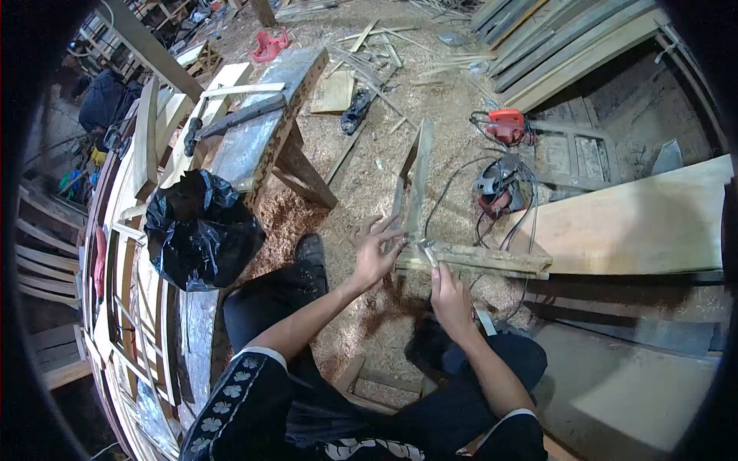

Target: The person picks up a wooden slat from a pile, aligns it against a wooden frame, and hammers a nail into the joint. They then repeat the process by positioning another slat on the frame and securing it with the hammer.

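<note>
A worn wooden bench (250,147) stands on a floor (357,192) strewn with wood shavings. Against its near end sits a crumpled black plastic bag (201,234). Just off its far end, a red plastic object (269,46) lies on the floor. Well to the bench's right are a red power tool (507,125), a darker corded power tool (496,184) and a wide pale board (630,219).

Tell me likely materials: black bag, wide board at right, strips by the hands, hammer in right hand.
Black bag: thin plastic, glossy; crinkled highlights.
Wide board: bare wood, pale; faint grain.
Strips: likely unfinished wood; streaky, uneven faces.
Hammer: head probably metal, greyish; handle unclear, mostly covered.
</note>
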`<state>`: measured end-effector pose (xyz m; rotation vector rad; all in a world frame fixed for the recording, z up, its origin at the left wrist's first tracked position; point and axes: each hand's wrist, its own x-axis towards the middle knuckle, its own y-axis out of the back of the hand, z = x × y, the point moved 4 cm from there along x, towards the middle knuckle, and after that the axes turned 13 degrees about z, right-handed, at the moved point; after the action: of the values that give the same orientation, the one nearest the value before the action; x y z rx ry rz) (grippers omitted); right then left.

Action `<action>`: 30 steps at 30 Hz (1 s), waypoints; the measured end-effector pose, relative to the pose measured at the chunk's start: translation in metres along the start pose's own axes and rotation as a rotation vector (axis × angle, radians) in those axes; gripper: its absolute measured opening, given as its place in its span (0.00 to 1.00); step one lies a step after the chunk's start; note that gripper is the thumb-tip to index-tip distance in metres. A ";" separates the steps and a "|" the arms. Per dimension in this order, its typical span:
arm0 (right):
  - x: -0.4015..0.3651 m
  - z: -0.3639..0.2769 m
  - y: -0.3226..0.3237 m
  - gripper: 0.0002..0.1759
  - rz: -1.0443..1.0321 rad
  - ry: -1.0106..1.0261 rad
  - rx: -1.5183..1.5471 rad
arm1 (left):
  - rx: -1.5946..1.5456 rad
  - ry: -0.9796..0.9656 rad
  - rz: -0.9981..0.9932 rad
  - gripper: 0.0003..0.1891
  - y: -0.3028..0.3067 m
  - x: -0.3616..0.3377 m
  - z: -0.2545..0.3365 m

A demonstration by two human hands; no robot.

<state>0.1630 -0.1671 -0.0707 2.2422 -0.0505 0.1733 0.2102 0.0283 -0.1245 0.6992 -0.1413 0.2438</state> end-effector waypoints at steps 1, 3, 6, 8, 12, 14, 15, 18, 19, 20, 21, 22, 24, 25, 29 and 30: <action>-0.004 0.002 0.000 0.18 0.024 0.015 0.024 | -0.021 -0.011 -0.013 0.13 0.000 -0.002 0.002; -0.004 0.001 0.002 0.16 0.067 0.053 0.029 | -0.012 0.021 -0.032 0.10 -0.002 -0.003 0.002; -0.002 -0.002 0.000 0.14 -0.001 0.067 -0.096 | -0.051 0.018 -0.018 0.11 0.002 0.000 0.002; -0.002 0.000 -0.001 0.14 0.000 0.044 -0.076 | -0.033 0.009 -0.050 0.11 0.005 0.001 0.006; -0.002 -0.004 0.002 0.14 -0.037 0.004 -0.026 | -0.076 -0.001 -0.065 0.10 0.003 0.001 0.005; 0.001 -0.009 0.007 0.14 0.004 0.023 0.013 | -0.064 0.014 -0.066 0.10 -0.001 0.000 0.001; 0.003 -0.010 0.009 0.14 0.049 0.036 0.052 | -0.054 0.024 -0.072 0.10 -0.001 0.000 -0.001; 0.018 0.001 0.005 0.14 0.200 0.078 0.149 | -0.032 0.082 -0.112 0.11 -0.004 0.000 -0.004; 0.026 0.001 0.006 0.14 0.201 0.079 0.145 | -0.035 0.081 -0.112 0.11 -0.004 -0.001 -0.004; 0.036 0.003 0.007 0.16 0.182 0.037 0.149 | -0.036 0.086 -0.112 0.11 -0.003 0.000 -0.004; 0.045 0.004 0.007 0.18 0.166 -0.007 0.153 | -0.035 0.087 -0.114 0.12 -0.003 0.000 -0.004; 0.052 0.008 0.004 0.21 0.194 0.006 0.185 | -0.038 0.082 -0.118 0.12 -0.004 0.000 -0.004; 0.061 0.028 -0.019 0.21 0.121 -0.046 0.190 | -0.076 0.072 -0.099 0.13 -0.004 -0.001 -0.004; 0.063 0.034 -0.027 0.22 0.042 -0.094 0.197 | -0.080 0.066 -0.102 0.13 -0.003 -0.001 -0.001; 0.072 0.018 -0.027 0.26 -0.144 -0.113 0.050 | -0.176 0.150 -0.110 0.11 -0.007 0.001 -0.013; 0.072 0.016 -0.029 0.25 -0.054 -0.061 0.083 | -0.327 0.215 -0.115 0.11 -0.008 0.003 -0.015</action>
<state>0.2392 -0.1595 -0.0921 2.3288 -0.0161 0.0788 0.2157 0.0326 -0.1407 0.3516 0.0638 0.1786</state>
